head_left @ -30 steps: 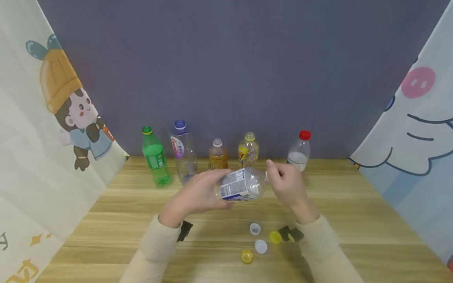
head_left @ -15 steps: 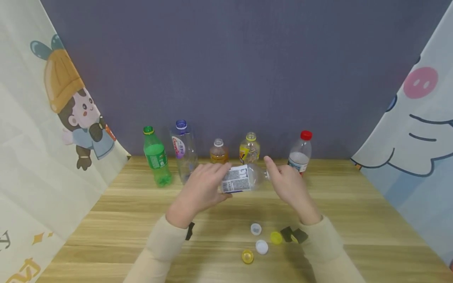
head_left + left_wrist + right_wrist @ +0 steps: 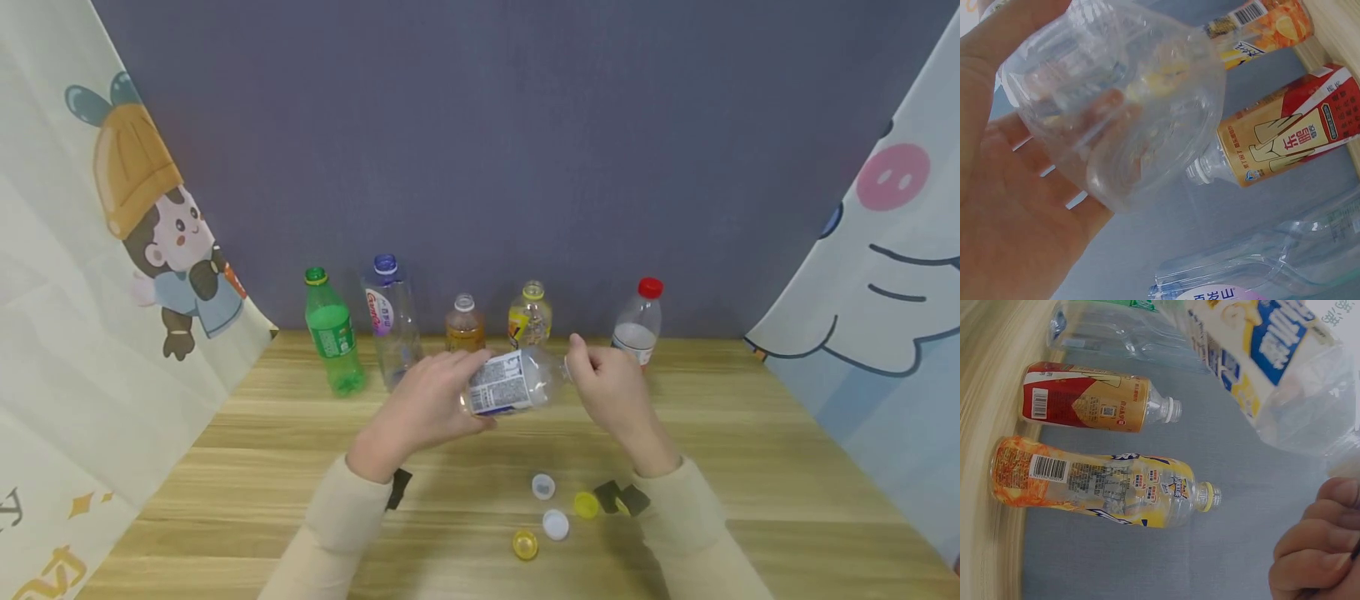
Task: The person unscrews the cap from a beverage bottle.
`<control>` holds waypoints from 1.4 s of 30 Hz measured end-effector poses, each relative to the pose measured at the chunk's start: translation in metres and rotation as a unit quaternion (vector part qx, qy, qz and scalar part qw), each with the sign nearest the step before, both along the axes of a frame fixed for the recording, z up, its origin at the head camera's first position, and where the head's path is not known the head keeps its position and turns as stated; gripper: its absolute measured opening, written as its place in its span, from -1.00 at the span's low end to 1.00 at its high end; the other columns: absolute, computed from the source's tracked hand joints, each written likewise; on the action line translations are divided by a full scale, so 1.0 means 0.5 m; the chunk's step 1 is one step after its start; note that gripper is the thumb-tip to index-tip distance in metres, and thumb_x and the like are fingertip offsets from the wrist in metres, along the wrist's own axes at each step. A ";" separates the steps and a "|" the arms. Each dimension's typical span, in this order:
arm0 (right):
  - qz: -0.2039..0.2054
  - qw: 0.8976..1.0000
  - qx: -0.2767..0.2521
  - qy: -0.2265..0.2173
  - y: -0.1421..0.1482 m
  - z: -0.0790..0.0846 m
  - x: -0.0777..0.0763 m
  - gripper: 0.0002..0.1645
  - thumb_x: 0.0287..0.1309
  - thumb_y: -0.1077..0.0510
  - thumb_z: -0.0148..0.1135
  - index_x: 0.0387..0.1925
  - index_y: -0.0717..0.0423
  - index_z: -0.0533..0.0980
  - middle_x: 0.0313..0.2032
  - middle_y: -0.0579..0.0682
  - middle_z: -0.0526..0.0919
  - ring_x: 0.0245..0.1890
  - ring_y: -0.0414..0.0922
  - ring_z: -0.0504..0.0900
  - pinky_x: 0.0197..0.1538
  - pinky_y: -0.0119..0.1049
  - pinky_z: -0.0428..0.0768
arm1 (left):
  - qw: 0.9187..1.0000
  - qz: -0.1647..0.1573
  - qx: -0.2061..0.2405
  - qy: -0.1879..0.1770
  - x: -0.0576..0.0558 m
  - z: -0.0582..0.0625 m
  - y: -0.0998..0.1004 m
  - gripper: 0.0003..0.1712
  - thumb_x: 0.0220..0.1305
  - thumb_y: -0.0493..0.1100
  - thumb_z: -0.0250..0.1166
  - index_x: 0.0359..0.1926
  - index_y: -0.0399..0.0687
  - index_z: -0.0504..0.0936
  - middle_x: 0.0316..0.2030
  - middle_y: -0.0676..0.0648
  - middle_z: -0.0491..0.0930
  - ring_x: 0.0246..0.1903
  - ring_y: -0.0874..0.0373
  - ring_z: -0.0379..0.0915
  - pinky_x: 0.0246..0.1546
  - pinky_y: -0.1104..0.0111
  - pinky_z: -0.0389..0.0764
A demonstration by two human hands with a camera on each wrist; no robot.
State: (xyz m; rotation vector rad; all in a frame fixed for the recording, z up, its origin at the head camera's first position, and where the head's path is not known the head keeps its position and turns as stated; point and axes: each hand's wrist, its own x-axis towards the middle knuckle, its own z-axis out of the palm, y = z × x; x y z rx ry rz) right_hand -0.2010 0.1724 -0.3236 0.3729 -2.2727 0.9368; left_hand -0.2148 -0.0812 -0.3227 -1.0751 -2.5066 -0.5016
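A clear plastic bottle (image 3: 501,385) with a white and blue label is held on its side above the table, neck to the right. My left hand (image 3: 423,398) grips its body near the base, thumb on one side and fingers on the other. The bottle's clear base (image 3: 1160,125) faces the left wrist camera. At the neck, my right hand (image 3: 613,402) has its fingers curled, with the thumb raised along the top. Those curled fingers (image 3: 1316,550) hide the mouth end, so I cannot tell whether a cap is there.
Along the back stand a green bottle (image 3: 334,337), a tall clear bottle (image 3: 397,333), an amber-labelled bottle (image 3: 465,329), a yellow-labelled bottle (image 3: 529,321) and a red-capped bottle (image 3: 637,329). White caps (image 3: 556,525) and yellow caps (image 3: 525,545) lie on the wooden table in front.
The right hand turned forward at the neck, then back, its thumb rising again. The left hand and bottle rolled slightly and returned partway. The standing bottles and loose caps stay put.
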 end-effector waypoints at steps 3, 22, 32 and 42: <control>-0.003 1.000 0.008 0.017 0.000 -0.002 -0.002 -0.31 0.44 0.08 0.00 -0.88 -0.02 0.15 -0.85 -0.22 0.14 -0.78 -0.23 0.14 -0.67 -0.27 0.16 | 1.000 -0.002 0.005 -0.011 0.000 0.000 -0.001 0.01 -0.24 0.03 0.72 0.29 -0.09 0.51 -0.03 -0.02 0.68 -0.10 0.06 0.62 -0.01 0.15 0.63; -0.024 0.987 -0.023 -0.155 0.002 0.020 0.006 -0.28 0.50 -0.18 -0.08 -0.82 0.00 0.18 -0.82 -0.15 0.19 -0.74 -0.17 0.16 -0.61 -0.27 0.21 | 0.999 0.022 -0.023 0.044 -0.004 -0.010 0.005 0.03 -0.20 0.05 0.71 0.31 -0.16 0.48 -0.01 -0.09 0.68 -0.05 -0.02 0.61 0.11 0.08 0.58; 0.029 0.999 -0.002 -0.042 0.006 0.000 -0.001 -0.35 0.44 0.05 0.02 -0.83 -0.05 0.13 -0.83 -0.26 0.11 -0.76 -0.27 0.08 -0.65 -0.35 0.12 | 0.998 -0.001 0.009 -0.058 -0.003 -0.006 -0.003 -0.01 -0.21 0.06 0.70 0.30 -0.01 0.52 -0.04 0.04 0.68 -0.12 0.14 0.60 -0.05 0.22 0.62; -0.041 0.991 0.027 -0.125 0.000 0.019 0.016 -0.24 0.53 -0.24 -0.19 -0.80 0.01 0.22 -0.80 -0.09 0.24 -0.71 -0.09 0.27 -0.53 -0.19 0.27 | 1.000 0.006 -0.013 0.001 -0.008 -0.008 0.002 -0.01 -0.21 0.07 0.70 0.27 -0.12 0.51 -0.03 -0.04 0.68 -0.10 0.05 0.61 0.03 0.14 0.60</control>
